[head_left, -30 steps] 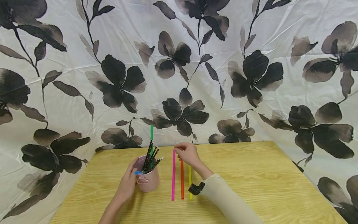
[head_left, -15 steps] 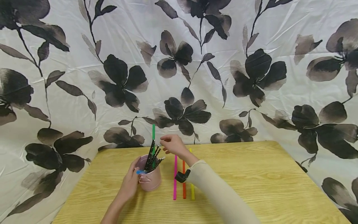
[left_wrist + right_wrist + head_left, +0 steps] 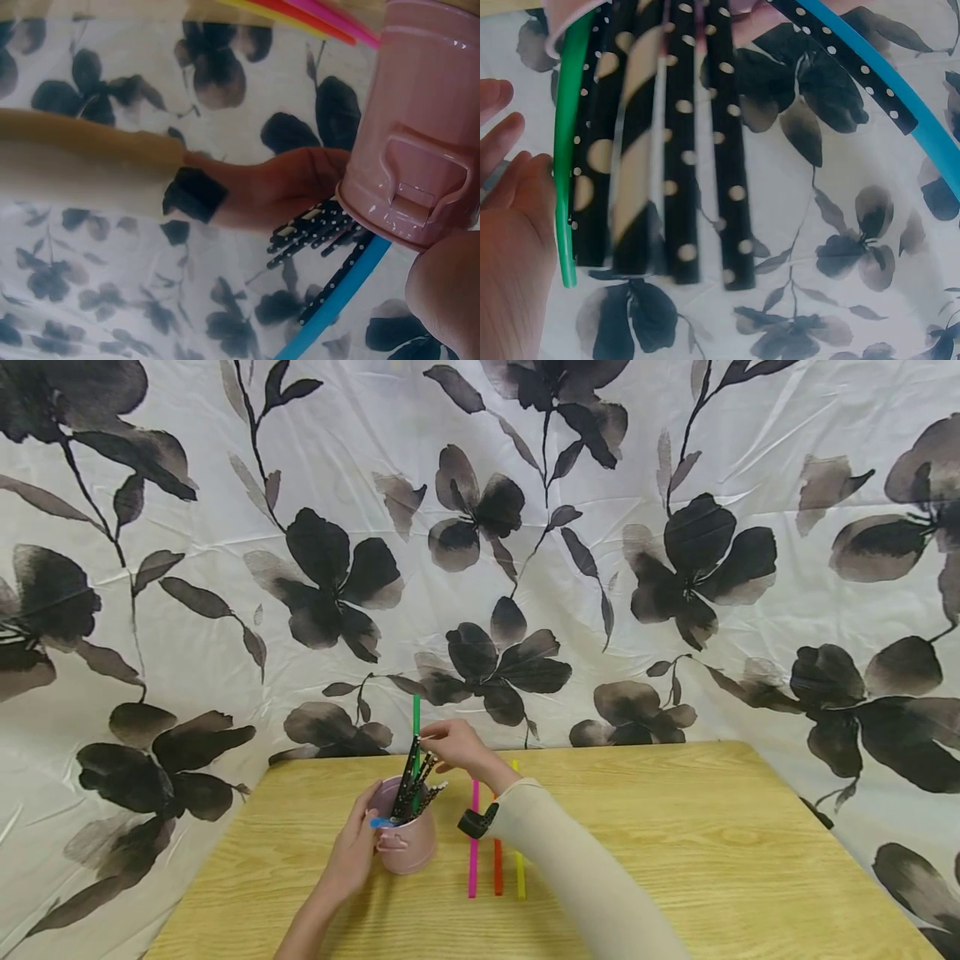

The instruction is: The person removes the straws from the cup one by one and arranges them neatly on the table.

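Note:
My left hand (image 3: 352, 852) grips the side of a pink cup (image 3: 407, 852) with a small handle on its wall. Several black polka-dot straws (image 3: 681, 150) stick out of it, one of them striped, along with a green straw (image 3: 416, 714) and a blue straw (image 3: 330, 307). My right hand (image 3: 461, 745) is at the upper ends of these straws, fingers loosely bent. In the right wrist view its thumb is right beside the green straw, with the fingers lying to the other side, not wrapped round it.
On the wooden table (image 3: 637, 843), right of the cup, a pink straw (image 3: 473, 868), a red straw (image 3: 498, 872) and a yellow straw (image 3: 521, 877) lie side by side, partly under the right forearm. A floral cloth (image 3: 585, 693) hangs behind the table's far edge.
My right hand has moved left from the top of the pink straw to the straws in the cup. The left hand keeps its grip on the cup.

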Motion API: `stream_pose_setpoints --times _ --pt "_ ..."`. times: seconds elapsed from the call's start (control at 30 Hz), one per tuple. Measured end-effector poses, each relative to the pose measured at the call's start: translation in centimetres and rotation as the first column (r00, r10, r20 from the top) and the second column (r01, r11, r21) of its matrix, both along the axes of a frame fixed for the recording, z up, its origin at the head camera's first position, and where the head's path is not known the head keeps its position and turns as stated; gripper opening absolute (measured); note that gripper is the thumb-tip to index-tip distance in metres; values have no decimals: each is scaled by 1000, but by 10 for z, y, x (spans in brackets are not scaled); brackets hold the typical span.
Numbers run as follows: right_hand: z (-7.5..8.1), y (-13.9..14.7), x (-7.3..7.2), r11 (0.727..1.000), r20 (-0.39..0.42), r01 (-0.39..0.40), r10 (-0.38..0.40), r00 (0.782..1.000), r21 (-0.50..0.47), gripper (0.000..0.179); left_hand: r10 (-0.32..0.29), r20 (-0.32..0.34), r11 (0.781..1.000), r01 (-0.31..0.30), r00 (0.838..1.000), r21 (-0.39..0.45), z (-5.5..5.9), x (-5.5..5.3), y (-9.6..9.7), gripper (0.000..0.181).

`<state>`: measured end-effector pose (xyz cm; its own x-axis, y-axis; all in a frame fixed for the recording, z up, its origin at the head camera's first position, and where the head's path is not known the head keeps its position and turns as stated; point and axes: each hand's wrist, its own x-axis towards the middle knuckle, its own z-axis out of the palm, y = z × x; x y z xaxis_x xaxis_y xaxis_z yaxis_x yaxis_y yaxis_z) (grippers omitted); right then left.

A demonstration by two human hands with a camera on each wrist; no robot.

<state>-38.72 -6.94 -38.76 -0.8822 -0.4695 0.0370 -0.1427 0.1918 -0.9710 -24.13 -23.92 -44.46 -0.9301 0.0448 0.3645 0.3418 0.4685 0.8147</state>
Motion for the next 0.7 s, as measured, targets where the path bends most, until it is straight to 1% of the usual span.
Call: stream_pose_setpoints --times 0.07,0.13,0.27,0.37,0.5,0.57,0.63,0.7 --pt "1 -2 0 1000 -3 -3 3 1000 -7 26 -14 0 1000 14 1000 3 -2 -2 -1 41" --pt "2 -4 1 1000 -11 -16 16 1000 -8 26 -17 -1 1000 17 1000 2 -7 -6 -3 41" --pt "3 -4 4 999 -16 -51 50 999 -13 24 12 -2 1000 -12 1000 -25 -17 -12 -6 41" --pt "4 -3 6 997 -21 -78 78 997 -25 23 41 -9 999 -41 999 -36 -20 -13 -7 41" --pt "4 -1 8 993 -31 -102 101 994 -53 24 62 -13 997 -63 998 -34 -21 -13 -6 41" --pt "4 0 10 993 -43 -97 94 995 -63 24 62 -6 998 -62 998 -26 -21 -13 -6 40" --pt "5 1 11 995 -77 -65 59 995 -72 23 64 7 998 -64 998 -19 -20 -13 -5 40" --pt "13 4 17 994 -103 -38 28 994 -100 23 62 18 998 -61 998 -14 -20 -13 -5 40"
